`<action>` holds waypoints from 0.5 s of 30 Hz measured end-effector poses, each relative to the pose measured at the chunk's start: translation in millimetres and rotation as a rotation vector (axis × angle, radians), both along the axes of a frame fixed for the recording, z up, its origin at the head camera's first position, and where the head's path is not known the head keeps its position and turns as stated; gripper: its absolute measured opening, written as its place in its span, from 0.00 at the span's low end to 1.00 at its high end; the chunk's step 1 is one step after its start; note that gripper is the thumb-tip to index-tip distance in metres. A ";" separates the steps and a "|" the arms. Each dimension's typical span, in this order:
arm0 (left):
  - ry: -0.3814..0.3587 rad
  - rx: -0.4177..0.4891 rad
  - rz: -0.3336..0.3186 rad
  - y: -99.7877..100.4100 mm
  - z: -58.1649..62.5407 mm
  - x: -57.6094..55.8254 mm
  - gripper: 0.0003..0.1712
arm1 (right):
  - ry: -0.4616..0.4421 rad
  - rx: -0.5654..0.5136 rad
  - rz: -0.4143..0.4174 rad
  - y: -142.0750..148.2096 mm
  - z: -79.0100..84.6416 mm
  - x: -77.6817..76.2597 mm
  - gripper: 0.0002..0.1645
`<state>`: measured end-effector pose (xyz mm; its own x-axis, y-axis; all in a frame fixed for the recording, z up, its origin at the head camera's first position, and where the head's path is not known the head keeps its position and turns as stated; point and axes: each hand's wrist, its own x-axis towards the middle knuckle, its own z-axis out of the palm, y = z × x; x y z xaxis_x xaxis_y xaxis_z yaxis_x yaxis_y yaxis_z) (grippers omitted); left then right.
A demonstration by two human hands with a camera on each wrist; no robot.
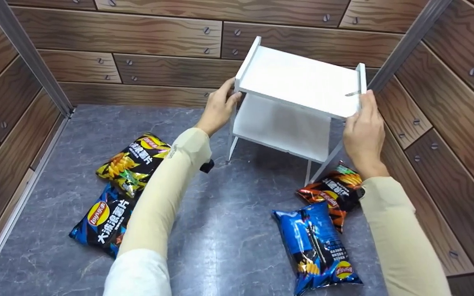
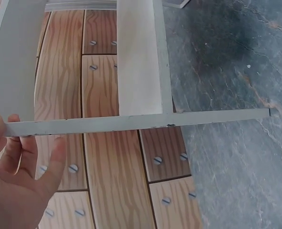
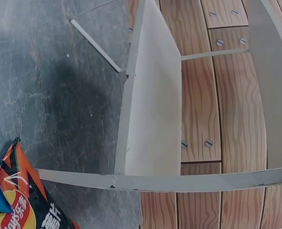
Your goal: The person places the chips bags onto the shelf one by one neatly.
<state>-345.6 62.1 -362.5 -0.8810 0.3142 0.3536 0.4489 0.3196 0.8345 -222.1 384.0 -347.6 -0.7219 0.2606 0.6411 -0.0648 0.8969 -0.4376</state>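
A white two-tier shelf (image 1: 298,78) with raised side panels and thin legs stands before the back wall, its lower board (image 1: 280,127) beneath the top. My left hand (image 1: 217,107) grips its left end near the front corner. In the left wrist view, the left fingers (image 2: 24,148) curl about the end of a white leg (image 2: 126,124). At the right end, my right hand (image 1: 365,133) holds the top board and side panel between thumb and fingers. The right wrist view shows the shelf's underside and lower board (image 3: 153,109); the right hand is out of that view.
A yellow-black chip bag (image 1: 134,160) overlaps a blue-black one (image 1: 105,222) on the left floor. An orange-black bag (image 1: 335,187) lies by the shelf's right leg, touching a blue bag (image 1: 315,246). Wood-patterned walls (image 1: 138,33) enclose the grey marbled floor (image 1: 220,230).
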 end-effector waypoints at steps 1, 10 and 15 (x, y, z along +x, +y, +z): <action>0.006 0.005 0.000 -1.2 -0.6 0.7 0.26 | 0.001 -0.004 0.002 -0.7 0.0 -0.2 0.27; 0.103 0.004 0.019 -12.8 -4.6 7.7 0.26 | -0.028 -0.052 0.012 -7.9 -0.2 -0.7 0.29; 0.101 -0.002 0.010 -23.2 -5.6 16.4 0.28 | -0.019 -0.057 0.030 -10.8 -1.2 -4.0 0.31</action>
<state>-329.2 38.9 -368.2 -0.8443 0.3058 0.4401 0.5272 0.3260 0.7847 -226.1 373.2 -348.7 -0.7421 0.2744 0.6116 -0.0820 0.8683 -0.4891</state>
